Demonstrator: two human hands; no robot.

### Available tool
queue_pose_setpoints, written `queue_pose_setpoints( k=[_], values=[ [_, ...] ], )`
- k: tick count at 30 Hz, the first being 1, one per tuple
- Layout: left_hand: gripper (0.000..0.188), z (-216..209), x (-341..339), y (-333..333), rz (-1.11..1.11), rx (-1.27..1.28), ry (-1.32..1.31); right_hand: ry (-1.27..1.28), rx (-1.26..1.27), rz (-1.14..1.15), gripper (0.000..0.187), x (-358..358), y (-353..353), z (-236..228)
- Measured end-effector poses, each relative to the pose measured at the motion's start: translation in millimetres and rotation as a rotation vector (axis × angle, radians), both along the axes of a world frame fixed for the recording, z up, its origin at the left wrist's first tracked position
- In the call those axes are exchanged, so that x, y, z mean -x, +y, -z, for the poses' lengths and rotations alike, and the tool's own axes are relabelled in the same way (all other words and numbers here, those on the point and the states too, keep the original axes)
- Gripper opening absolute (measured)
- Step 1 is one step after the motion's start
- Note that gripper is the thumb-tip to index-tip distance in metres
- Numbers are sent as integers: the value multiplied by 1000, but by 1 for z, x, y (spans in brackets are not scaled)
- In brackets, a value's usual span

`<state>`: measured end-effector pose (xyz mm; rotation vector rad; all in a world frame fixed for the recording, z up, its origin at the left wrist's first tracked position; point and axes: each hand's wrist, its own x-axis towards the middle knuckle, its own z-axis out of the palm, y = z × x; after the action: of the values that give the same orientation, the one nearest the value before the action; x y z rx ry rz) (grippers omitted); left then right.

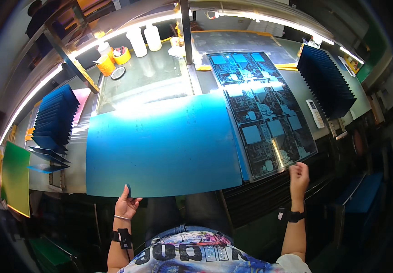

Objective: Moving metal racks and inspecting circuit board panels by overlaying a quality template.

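A large blue panel (pixel 164 145) lies in front of me, its near edge reaching past the bench. My left hand (pixel 127 205) grips that edge, thumb on top and fingers beneath. To the right of the panel is a dark film sheet with a circuit-board pattern (pixel 261 107), blue showing through its openings. At the film's near right corner is my right hand (pixel 299 175), its fingers closed in a pinch on the edge. The fingertips there are small and partly hidden.
Racks of upright dark blue panels stand at left (pixel 55 118) and right (pixel 326 82). A white remote control (pixel 315 113) lies by the right rack. White bottles (pixel 137 42) and an orange tape roll (pixel 122 56) stand behind. A post (pixel 186 32) and bright tube lights cross the back.
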<state>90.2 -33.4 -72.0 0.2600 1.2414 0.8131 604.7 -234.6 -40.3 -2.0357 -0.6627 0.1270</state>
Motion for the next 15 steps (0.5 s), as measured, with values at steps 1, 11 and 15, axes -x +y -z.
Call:
queue_pose_setpoints(
  k=[1,11,15],
  values=[
    [30,0,0,1,3,3,1,169,-54,123,33,-20,-13,18],
    [33,-4,-6,0,-1,9,1,782,-151,202,37,-21,10,40],
    [34,-1,-6,0,7,-10,10,837,-122,48,38,-1,13,39]
  ],
)
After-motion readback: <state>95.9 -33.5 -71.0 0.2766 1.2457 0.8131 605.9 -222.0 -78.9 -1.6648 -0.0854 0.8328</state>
